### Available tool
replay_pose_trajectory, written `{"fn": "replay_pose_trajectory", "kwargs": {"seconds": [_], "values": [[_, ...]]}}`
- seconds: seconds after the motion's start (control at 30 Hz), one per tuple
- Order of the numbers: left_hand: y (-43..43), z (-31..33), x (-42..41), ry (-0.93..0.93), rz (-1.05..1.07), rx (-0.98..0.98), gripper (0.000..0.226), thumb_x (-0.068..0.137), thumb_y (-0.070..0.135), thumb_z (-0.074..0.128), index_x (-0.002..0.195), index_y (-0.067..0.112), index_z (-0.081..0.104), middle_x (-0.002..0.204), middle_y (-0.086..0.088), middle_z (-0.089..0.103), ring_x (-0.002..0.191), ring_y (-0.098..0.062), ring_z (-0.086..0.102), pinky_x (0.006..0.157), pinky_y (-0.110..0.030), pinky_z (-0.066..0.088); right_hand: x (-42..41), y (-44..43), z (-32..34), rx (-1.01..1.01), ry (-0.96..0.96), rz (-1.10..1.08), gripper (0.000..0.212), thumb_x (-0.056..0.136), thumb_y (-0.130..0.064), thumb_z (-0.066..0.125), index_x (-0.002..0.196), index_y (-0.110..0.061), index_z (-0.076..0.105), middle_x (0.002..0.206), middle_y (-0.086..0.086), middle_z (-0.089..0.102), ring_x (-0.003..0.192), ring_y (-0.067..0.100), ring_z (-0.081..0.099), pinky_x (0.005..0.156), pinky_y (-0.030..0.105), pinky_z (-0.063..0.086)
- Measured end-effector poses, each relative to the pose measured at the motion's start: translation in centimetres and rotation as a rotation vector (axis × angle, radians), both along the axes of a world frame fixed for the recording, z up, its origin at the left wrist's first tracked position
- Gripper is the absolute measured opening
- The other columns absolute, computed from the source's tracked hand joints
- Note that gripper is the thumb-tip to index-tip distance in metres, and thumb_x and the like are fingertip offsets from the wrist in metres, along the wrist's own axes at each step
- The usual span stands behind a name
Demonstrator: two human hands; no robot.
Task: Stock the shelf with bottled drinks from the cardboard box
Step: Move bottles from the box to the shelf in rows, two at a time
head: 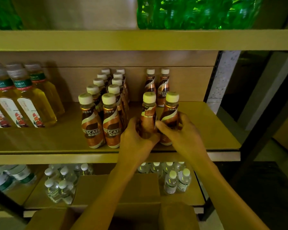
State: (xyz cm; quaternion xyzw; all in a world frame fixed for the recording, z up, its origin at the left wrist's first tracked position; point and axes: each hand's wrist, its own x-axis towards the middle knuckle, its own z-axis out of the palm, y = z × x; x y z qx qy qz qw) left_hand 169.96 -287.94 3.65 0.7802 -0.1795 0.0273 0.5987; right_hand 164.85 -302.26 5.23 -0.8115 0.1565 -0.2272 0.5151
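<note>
My left hand grips a brown coffee bottle with a cream cap, standing on the middle shelf. My right hand grips a second coffee bottle right beside it. Two more coffee bottles stand behind these at the back. To the left, two rows of the same bottles run from front to back. The open cardboard box sits below my forearms, its inside dark and hidden.
Yellow tea bottles stand at the shelf's left. Green bottles fill the top shelf. Small water bottles and wrapped water packs occupy the bottom shelf. A dark shelf post borders the right side.
</note>
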Motion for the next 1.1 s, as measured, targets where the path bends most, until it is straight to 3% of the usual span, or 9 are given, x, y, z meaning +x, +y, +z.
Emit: {"fn": "replay_pose_trajectory", "kwargs": {"seconds": [0.1,0.2,0.3,0.4,0.53,0.7,0.8,1.0,1.1], "values": [[0.4,-0.7,-0.6,-0.044,0.028,-0.030,0.063,0.074,0.030,0.086,0.124,0.045,0.050,0.106,0.027,0.064,0.097,0.016,0.060,0.073,-0.004,0.046,-0.6,-0.5,-1.7,0.068,0.024,0.035,0.070,0.079,-0.032,0.082,0.140,-0.031,0.047,0.124,-0.021,0.064,0.116,0.000,0.059,0.098,0.032,0.051],[0.4,-1.5,-0.6,-0.077,0.059,-0.039,0.067,0.072,0.031,0.088,0.130,0.032,0.055,0.116,0.018,0.067,0.106,0.004,0.062,0.082,-0.011,0.046,-0.8,-0.7,-2.6,0.039,0.033,0.009,0.085,0.077,-0.023,0.085,0.148,-0.030,0.039,0.138,-0.015,0.058,0.126,0.005,0.055,0.100,0.027,0.048],[0.1,-1.9,-0.4,-0.115,0.086,-0.027,0.068,0.073,0.033,0.087,0.132,0.025,0.056,0.118,0.012,0.069,0.109,-0.004,0.064,0.086,-0.020,0.050,-0.9,-0.4,-2.8,-0.011,0.015,-0.017,0.076,0.078,-0.029,0.084,0.144,-0.029,0.045,0.131,-0.014,0.064,0.113,0.001,0.060,0.086,0.017,0.050],[-0.1,-1.9,-0.3,-0.108,0.069,-0.026,0.065,0.077,0.029,0.084,0.135,0.024,0.054,0.119,0.014,0.067,0.105,0.000,0.063,0.084,-0.015,0.048,-0.8,-0.1,-2.9,-0.044,0.005,-0.038,0.065,0.081,-0.034,0.081,0.138,-0.027,0.050,0.123,-0.012,0.066,0.104,0.001,0.061,0.074,0.010,0.042],[-0.3,-1.8,0.0,-0.070,0.019,-0.005,0.059,0.083,0.025,0.079,0.135,0.027,0.051,0.111,0.019,0.064,0.093,0.011,0.057,0.076,-0.007,0.041,-0.6,-0.2,-3.1,-0.060,0.005,-0.056,0.064,0.082,-0.034,0.079,0.138,-0.028,0.050,0.126,-0.010,0.065,0.103,0.001,0.056,0.076,0.011,0.041],[0.0,-1.2,1.3,0.061,-0.106,-0.039,0.050,0.087,0.005,0.070,0.128,0.030,0.055,0.111,0.020,0.064,0.104,0.004,0.059,0.086,-0.016,0.045,-0.6,-0.6,-3.0,-0.069,0.021,-0.039,0.064,0.085,-0.031,0.077,0.141,-0.028,0.048,0.126,-0.012,0.063,0.106,0.000,0.054,0.074,0.008,0.039],[0.2,-0.7,1.6,0.091,-0.188,-0.030,0.051,0.091,0.000,0.063,0.131,0.030,0.052,0.111,0.024,0.061,0.097,0.015,0.057,0.077,-0.007,0.043,-0.6,-0.9,-3.1,-0.044,0.028,-0.021,0.062,0.087,-0.028,0.076,0.142,-0.027,0.047,0.118,-0.017,0.061,0.112,0.003,0.056,0.071,0.007,0.038],[0.1,-1.5,0.2,0.027,-0.065,-0.067,0.064,0.087,0.012,0.074,0.138,0.034,0.043,0.119,0.029,0.056,0.103,0.022,0.052,0.076,0.001,0.042,-0.6,-1.1,-3.0,-0.043,0.028,-0.011,0.068,0.087,-0.029,0.075,0.147,-0.026,0.043,0.136,-0.008,0.061,0.124,0.011,0.056,0.086,0.017,0.042],[-0.6,-1.8,-0.4,-0.087,0.088,-0.017,0.075,0.076,0.024,0.083,0.140,0.028,0.045,0.125,0.016,0.059,0.107,0.009,0.057,0.076,-0.004,0.044,-0.6,-0.9,-3.1,-0.046,0.012,-0.031,0.065,0.087,-0.029,0.075,0.145,-0.026,0.045,0.133,-0.008,0.062,0.115,0.004,0.056,0.080,0.012,0.040]]}}
